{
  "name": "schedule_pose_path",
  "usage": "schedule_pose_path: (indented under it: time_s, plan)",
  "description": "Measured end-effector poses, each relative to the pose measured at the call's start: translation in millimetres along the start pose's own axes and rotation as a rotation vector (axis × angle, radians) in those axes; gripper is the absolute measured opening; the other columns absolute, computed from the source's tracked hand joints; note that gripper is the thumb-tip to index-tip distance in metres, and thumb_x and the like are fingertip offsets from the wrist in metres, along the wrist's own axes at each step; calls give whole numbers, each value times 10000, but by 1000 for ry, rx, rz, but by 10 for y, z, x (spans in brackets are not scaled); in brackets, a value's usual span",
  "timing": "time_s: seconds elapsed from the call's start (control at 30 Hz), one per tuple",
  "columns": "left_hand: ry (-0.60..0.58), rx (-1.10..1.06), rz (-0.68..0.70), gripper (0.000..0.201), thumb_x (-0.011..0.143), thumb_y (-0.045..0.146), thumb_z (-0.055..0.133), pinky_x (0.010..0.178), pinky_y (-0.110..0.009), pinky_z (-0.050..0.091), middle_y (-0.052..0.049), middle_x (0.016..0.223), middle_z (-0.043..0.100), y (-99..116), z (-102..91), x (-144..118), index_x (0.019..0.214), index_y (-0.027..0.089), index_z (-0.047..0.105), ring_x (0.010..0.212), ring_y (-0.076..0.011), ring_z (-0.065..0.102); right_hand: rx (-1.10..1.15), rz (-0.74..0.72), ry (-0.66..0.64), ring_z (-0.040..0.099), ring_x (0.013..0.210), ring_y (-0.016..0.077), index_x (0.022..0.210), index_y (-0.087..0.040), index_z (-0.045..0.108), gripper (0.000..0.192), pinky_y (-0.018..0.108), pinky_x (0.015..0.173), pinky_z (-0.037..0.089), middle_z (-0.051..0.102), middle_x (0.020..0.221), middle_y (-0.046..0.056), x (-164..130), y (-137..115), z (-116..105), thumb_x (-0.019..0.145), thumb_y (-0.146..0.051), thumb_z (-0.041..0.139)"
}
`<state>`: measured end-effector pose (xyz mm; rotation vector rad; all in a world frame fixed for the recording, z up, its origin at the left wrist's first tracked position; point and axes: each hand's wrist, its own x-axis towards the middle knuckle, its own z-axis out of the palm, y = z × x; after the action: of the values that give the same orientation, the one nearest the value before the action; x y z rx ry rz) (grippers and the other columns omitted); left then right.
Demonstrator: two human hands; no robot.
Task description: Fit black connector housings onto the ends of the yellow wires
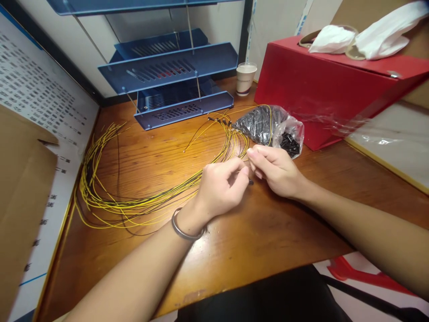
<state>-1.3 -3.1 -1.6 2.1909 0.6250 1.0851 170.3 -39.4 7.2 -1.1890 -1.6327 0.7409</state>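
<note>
My left hand [221, 188] is closed in a pinch on a thin wire, just above the wooden table. A small black piece [250, 182] shows by its fingertips. Close beside it, my right hand [278, 172] pinches thumb against fingers on a thin wire, its end mostly covered. A long looped bundle of yellow and black wires [161, 197] runs from the left of the table to behind my hands, with several small black connectors [224, 121] at its far ends. Behind my right hand lies a clear plastic bag [258, 123] full of small black parts [290, 144].
A blue tiered file rack [184, 107] stands at the back, a paper cup [246, 79] to its right. At the right is a red box [301, 89] with white tissue-like material [385, 38] on top. Cardboard [27, 201] borders the left; the table's front edge [261, 281] is near me.
</note>
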Motion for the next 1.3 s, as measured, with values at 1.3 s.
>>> schedule_pose_path:
  time_s: [1.3]
  plan:
    - [169, -20, -236, 288, 994, 329, 496, 548, -237, 393, 34, 572, 555, -40, 2, 11, 743, 192, 530, 516, -90, 491, 144, 108, -68, 497, 494, 54, 862, -167, 628, 329, 201, 448, 382, 638, 683, -18, 5, -34, 16, 932, -488, 654]
